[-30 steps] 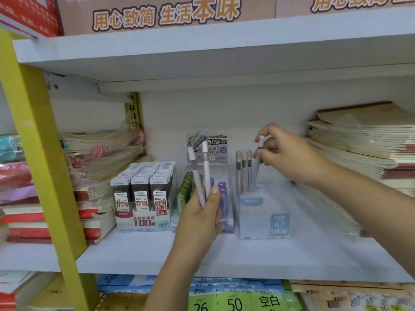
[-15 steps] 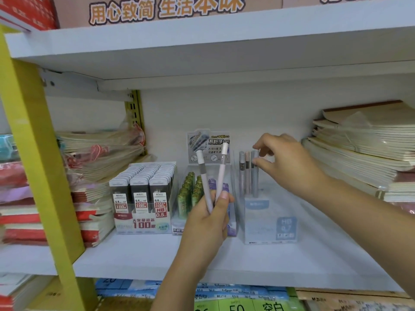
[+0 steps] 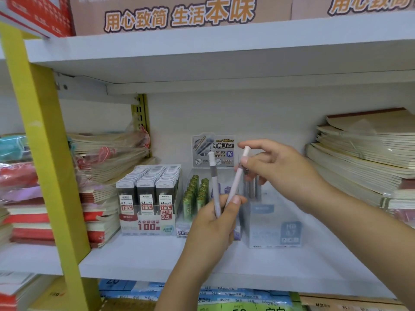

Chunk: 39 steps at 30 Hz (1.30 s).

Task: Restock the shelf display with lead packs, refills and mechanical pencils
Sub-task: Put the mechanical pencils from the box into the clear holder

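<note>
At 6 o'clock, nearest the viewer, the lower tier carries blue and green paper packs (image 3: 235,297). Above it the white shelf (image 3: 134,254) runs across the bay, with a yellow upright (image 3: 45,153) at 9 o'clock.

The left hand (image 3: 215,223) rises from 6 o'clock in front of the shelf centre. Its fingers are clenched round the lower ends of two mechanical pencils. The grey pencil (image 3: 214,187) stands close to upright. The pink pencil (image 3: 235,182) tilts toward 1 o'clock. The barrels meet in the fist and spread apart upward.

The right hand (image 3: 276,169) enters from 4 o'clock. Its thumb and forefinger pinch the pink pencil near the cap end.

Behind the hands, three displays stand in a row on the shelf.
- At 9 o'clock of the left hand is the lead box (image 3: 148,225), which holds three rows of 0.5 HB lead packs (image 3: 146,182).
- Just beside it, toward 3 o'clock, is a clear box of green refills (image 3: 193,194), partly hidden by the left hand. A header card (image 3: 202,147) stands upright at its rear.
- At 3 o'clock of the left hand is the clear pencil box (image 3: 274,223), marked HB 0.7. A few standing pencils (image 3: 258,189) are in it, partly hidden by the right hand.

Farther back, notebooks (image 3: 359,158) are stacked at 3 o'clock and wrapped stacks (image 3: 112,149) lie at 9 o'clock. At 12 o'clock the upper shelf (image 3: 202,52) carries a carton (image 3: 179,16) with orange lettering.
</note>
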Each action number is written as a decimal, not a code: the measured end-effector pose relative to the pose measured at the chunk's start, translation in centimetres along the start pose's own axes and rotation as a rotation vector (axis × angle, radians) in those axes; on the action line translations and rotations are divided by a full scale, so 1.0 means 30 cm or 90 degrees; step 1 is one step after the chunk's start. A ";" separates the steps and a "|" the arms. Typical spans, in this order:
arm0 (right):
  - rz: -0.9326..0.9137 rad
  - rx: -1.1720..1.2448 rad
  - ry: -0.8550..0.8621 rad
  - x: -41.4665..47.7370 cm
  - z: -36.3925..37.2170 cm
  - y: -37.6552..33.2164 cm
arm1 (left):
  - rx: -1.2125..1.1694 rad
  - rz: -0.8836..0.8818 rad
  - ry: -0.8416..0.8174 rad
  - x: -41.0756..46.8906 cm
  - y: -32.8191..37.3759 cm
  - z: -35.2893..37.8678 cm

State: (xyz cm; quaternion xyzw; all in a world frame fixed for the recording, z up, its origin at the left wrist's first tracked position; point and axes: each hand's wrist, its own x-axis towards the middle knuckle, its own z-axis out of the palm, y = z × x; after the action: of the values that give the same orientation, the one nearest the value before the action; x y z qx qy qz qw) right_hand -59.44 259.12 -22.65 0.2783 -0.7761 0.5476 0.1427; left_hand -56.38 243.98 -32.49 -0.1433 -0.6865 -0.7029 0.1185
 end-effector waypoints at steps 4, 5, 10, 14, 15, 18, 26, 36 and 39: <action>-0.041 0.065 0.154 0.009 -0.024 -0.026 | 0.001 0.001 0.022 0.002 -0.007 -0.003; -0.062 0.054 0.206 0.016 -0.046 -0.032 | 0.001 0.005 0.033 0.003 -0.010 -0.006; -0.124 -0.233 0.194 0.029 -0.116 -0.015 | -0.023 0.022 0.057 -0.009 -0.001 -0.015; -0.121 -0.331 0.113 0.038 -0.102 0.038 | 0.002 0.064 0.063 -0.010 0.001 -0.017; -0.125 -0.342 0.105 0.040 -0.098 0.051 | 0.011 0.071 0.064 -0.011 0.000 -0.018; -0.131 -0.351 0.085 0.047 -0.089 0.086 | 0.014 0.075 0.065 -0.014 -0.002 -0.022; -0.100 -0.358 0.055 0.065 -0.073 0.111 | 0.038 0.099 0.071 -0.010 -0.021 -0.034; -0.188 -0.568 0.153 0.108 -0.052 0.090 | 0.068 0.102 0.068 -0.019 0.001 -0.030; -0.151 -0.512 0.140 0.108 -0.036 0.102 | 0.072 0.096 0.074 -0.023 0.004 -0.029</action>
State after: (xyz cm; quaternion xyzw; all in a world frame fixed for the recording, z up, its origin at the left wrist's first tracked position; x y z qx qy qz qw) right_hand -63.94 259.99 -22.91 0.2278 -0.8704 0.2077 0.3840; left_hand -55.73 243.09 -32.64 -0.1465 -0.7042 -0.6594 0.2189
